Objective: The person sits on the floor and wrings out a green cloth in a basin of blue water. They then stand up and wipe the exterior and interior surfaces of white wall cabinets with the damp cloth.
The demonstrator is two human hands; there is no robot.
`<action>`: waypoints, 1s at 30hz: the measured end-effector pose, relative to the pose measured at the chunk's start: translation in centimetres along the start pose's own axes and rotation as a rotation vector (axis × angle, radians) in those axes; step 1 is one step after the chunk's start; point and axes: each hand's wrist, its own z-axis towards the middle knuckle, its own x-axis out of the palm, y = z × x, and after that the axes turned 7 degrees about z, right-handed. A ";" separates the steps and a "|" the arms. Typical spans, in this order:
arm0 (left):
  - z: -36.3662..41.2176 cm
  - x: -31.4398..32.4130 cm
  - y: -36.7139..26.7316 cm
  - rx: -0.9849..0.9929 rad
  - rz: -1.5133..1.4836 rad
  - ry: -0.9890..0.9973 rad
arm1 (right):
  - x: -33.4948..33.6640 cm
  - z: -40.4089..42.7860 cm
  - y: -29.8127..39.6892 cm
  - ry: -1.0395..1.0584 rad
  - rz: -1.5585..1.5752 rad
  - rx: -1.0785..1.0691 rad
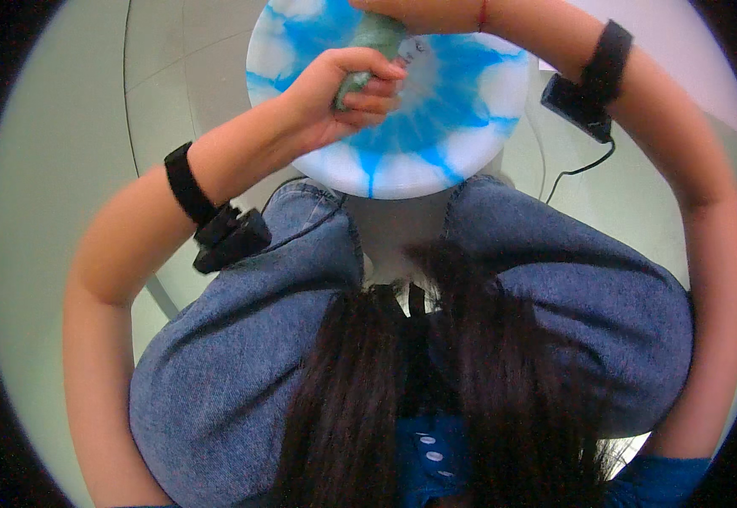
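My left hand (359, 89) is closed around the lower end of a green, bunched-up cloth (381, 35). A short end of the cloth pokes out below my left thumb. At the top edge of the picture, my right hand (429, 14) is at the upper end of the same cloth; its fingers are mostly cut off by the frame, and it appears to grip the cloth. Both hands are held above a round blue-and-white surface (457, 120), which looks like a stool top. Small dark marks show near its middle, beside the cloth.
My knees in blue jeans (248, 355) flank the round surface. A black strapped device (232, 238) sits on my left forearm, another strapped device (578, 105) on my right; cables trail from both. Long dark hair (368, 394) hangs in front. Pale floor (70, 159) lies around.
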 end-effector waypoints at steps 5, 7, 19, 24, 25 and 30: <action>-4.5 3.8 -1.6 0.095 -0.367 0.550 | -6.7 1.9 2.2 -0.469 0.066 -0.062; -5.4 3.9 -2.4 0.119 -0.415 0.660 | -7.6 2.6 3.4 -0.513 0.108 -0.019; -6.7 -5.6 -3.4 0.840 1.186 -0.591 | 1.6 -1.6 7.6 0.257 1.649 0.910; -8.5 -4.8 -4.2 1.521 1.885 -0.589 | -1.5 1.1 11.1 0.108 2.950 0.147; -8.4 -3.3 -4.5 1.548 2.056 -0.621 | -2.9 1.8 11.7 0.091 2.957 0.137; -5.5 2.8 -10.2 2.075 1.999 -0.249 | -5.3 2.5 13.4 0.569 3.055 -0.442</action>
